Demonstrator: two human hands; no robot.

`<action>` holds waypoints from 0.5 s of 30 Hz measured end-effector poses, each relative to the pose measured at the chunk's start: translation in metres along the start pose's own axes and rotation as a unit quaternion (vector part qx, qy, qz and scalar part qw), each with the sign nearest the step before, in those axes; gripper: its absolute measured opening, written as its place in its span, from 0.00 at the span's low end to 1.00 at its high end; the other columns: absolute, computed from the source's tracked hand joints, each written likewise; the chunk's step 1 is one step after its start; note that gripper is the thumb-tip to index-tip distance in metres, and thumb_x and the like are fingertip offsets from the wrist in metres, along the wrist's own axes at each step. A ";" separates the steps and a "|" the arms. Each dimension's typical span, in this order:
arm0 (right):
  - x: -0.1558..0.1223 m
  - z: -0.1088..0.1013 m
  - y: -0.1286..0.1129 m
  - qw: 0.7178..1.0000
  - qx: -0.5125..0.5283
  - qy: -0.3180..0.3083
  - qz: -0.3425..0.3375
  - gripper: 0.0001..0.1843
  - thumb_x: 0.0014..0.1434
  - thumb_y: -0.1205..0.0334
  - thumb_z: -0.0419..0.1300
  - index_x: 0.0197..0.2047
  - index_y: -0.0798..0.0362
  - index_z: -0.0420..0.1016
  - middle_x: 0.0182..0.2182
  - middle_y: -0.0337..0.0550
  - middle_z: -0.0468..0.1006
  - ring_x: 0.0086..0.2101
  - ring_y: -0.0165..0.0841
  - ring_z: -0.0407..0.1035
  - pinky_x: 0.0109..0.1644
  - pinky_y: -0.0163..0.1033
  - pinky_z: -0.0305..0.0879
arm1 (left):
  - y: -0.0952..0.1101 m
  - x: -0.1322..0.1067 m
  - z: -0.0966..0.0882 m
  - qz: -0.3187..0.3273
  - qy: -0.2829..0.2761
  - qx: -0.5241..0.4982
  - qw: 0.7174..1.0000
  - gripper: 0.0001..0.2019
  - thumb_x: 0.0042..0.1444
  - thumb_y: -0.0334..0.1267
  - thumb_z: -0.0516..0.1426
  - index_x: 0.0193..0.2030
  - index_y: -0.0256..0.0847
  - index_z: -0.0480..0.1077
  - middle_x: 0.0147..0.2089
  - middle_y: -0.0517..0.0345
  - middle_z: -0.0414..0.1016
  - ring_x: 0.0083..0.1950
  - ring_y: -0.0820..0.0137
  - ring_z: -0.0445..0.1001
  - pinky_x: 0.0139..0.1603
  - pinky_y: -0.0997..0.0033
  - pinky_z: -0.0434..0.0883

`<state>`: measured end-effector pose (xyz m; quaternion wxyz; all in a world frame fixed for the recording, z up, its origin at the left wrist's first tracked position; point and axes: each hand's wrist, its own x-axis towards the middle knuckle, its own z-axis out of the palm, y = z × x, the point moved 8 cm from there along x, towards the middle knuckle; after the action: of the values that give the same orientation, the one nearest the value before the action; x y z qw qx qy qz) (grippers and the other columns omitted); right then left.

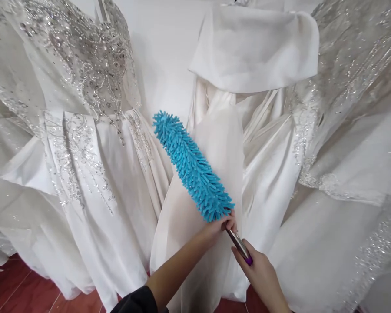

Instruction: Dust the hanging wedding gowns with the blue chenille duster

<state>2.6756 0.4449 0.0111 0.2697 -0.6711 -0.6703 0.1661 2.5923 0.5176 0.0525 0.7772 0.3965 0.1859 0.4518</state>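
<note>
A blue microfiber duster slants up to the left in front of a plain white gown. My left hand is closed around the duster just below its fluffy head, its fingers partly covered by the blue strands. Lower down, my right hand wraps the metal handle near a purple part. Whether the duster's head touches the gown's fabric I cannot tell.
To the left hangs a white gown with a beaded bodice. A glittery lace gown is at the right. Behind them is a white wall, and red floor tiles show below the hems.
</note>
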 end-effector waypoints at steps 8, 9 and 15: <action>-0.040 0.072 0.038 0.991 0.062 -0.119 0.016 0.19 0.58 0.48 0.48 0.37 0.52 0.73 0.21 0.42 0.77 0.25 0.39 0.73 0.27 0.34 0.63 | -0.076 -0.050 -0.060 -0.070 0.110 -0.094 0.987 0.13 0.40 0.41 0.60 0.28 0.41 0.59 0.16 0.72 0.49 0.20 0.77 0.54 0.35 0.69 0.59; -0.047 0.083 0.042 0.989 0.069 -0.128 0.022 0.19 0.58 0.49 0.49 0.38 0.52 0.75 0.21 0.43 0.78 0.26 0.40 0.74 0.29 0.35 0.65 | -0.085 -0.058 -0.069 -0.078 0.127 -0.103 0.983 0.14 0.40 0.41 0.60 0.29 0.41 0.59 0.16 0.73 0.49 0.20 0.77 0.53 0.35 0.70 0.58; -0.061 0.114 0.042 0.982 0.132 -0.132 0.001 0.24 0.54 0.48 0.49 0.40 0.59 0.74 0.25 0.47 0.78 0.27 0.40 0.71 0.34 0.39 0.65 | -0.098 -0.079 -0.090 -0.069 0.187 -0.118 0.973 0.14 0.39 0.41 0.60 0.28 0.42 0.57 0.14 0.74 0.46 0.19 0.78 0.49 0.31 0.72 0.56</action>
<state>2.6405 0.4022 -0.1133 0.2651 -0.6028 -0.6712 0.3404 2.5473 0.4638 -0.0846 0.7992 0.1970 0.3004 0.4820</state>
